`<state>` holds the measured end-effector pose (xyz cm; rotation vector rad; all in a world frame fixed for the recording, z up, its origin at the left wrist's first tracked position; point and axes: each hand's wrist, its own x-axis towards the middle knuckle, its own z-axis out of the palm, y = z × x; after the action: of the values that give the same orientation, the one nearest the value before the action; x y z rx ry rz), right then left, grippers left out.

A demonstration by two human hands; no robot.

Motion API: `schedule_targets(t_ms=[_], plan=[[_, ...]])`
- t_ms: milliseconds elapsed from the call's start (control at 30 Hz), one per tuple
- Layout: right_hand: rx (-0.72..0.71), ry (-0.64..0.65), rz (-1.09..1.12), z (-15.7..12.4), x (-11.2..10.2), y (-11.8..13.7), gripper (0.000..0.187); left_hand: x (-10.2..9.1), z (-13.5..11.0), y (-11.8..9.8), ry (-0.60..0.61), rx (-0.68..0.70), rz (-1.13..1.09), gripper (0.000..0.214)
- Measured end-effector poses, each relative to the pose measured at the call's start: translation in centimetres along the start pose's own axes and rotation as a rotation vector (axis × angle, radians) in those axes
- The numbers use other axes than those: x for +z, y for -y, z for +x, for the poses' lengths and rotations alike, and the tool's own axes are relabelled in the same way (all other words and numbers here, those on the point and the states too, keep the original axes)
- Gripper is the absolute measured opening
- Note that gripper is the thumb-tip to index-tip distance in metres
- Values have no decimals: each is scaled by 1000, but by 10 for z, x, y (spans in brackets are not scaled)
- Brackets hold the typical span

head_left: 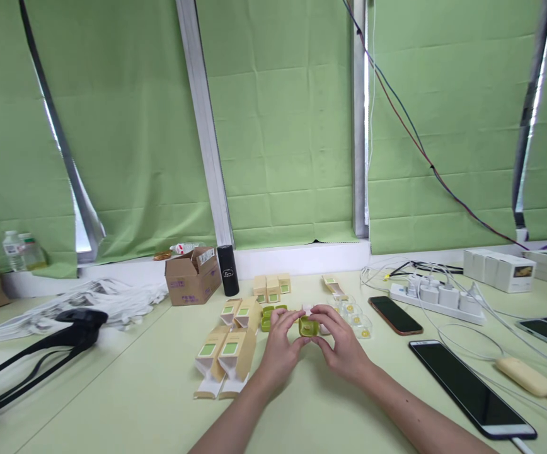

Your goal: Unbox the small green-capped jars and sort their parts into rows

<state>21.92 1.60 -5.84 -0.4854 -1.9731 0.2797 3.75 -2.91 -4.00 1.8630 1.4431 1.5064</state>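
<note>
Forearms [229,416] enter from the lower edge, closest to the camera, and converge at the middle of the work area. Behind, green curtains [278,139] cover the wall. Pale table [136,391] carries all items listed below. Brown cardboard box [191,287] stands toward the rear, flaps raised.

Left hand [278,347] and right hand [342,347] face each other over the tabletop, both pinching one small green case [308,326] between index fingers above and thumbs below. Cream cartons [237,347] stand to the left of the hands; the front pair have white flaps folded out toward the person. Clear tray [362,325] with yellow-centred hollows lies just beyond the right hand. Second green case [266,320] rests just beyond the left hand.

Whether the held case is fully open cannot be confirmed at this size; its hollow side appears to face the person. Recommended handling: equal fingertip pressure from both sides, case kept level and low over the table, thumbs clear of the hollow, no squeezing that might flex the thin-looking walls.
</note>
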Motion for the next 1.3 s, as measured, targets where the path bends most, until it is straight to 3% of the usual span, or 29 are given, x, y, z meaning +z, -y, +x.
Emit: schedule_targets(t_ms=[200, 433, 667, 900, 1300], plan=[[-59, -39, -30, 1, 3, 0, 33, 0, -1, 1, 39, 95, 86, 45], [-86, -69, -306, 0, 3, -1, 28, 1, -5, 0, 70, 240, 163, 44], [-80, -103, -362, 1, 5, 1, 24, 1, -6, 2, 89, 327, 236, 46], [-88, -131, -340, 1, 6, 1, 21, 2, -6, 2, 51, 338, 231, 46], [-223, -206, -428, 3, 3, 7, 25, 3, -6, -2, 13, 285, 174, 45]])
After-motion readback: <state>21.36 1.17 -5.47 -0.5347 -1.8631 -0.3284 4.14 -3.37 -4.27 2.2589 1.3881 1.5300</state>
